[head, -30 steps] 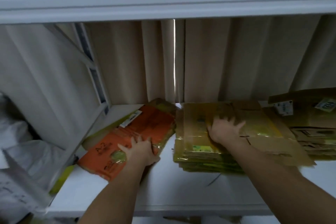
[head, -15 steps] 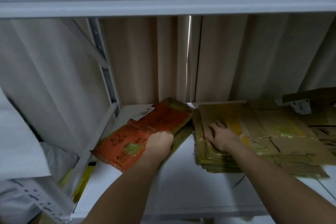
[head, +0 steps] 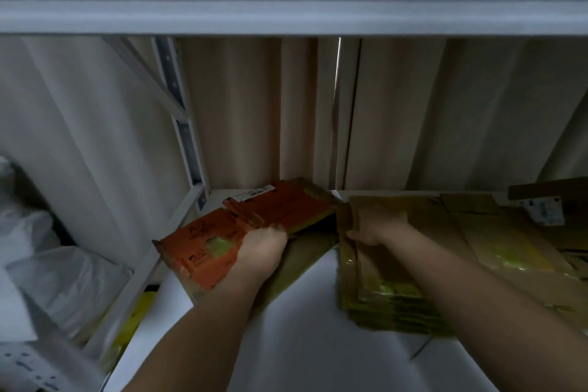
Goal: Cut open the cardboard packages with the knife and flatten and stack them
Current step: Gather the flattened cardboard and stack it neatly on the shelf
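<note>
Left hand (head: pixel 262 247) grips orange flat (head: pixel 251 229), long axis toward stack (head: pixel 391 267) under right hand (head: pixel 375 226), fingers curled over edge.

The orange flattened box (head: pixel 254 226) is seen to be cardboard, its printed face smooth with a slight sheen, and a white paper label is stuck near its far end. The brown stack (head: pixel 413 251) is made of matt corrugated cardboard, on which strips of glossy yellowish tape are laid. The shelf board (head: pixel 302 344) is presented as a smooth, matt white surface, and the upright post (head: pixel 187 143) as white-painted metal pierced with holes. Soft, matt beige cloth is shown in the folded curtain (head: pixel 445 111). Crinkled, faintly shiny white plastic is suggested by the bags (head: pixel 63 274).
</note>
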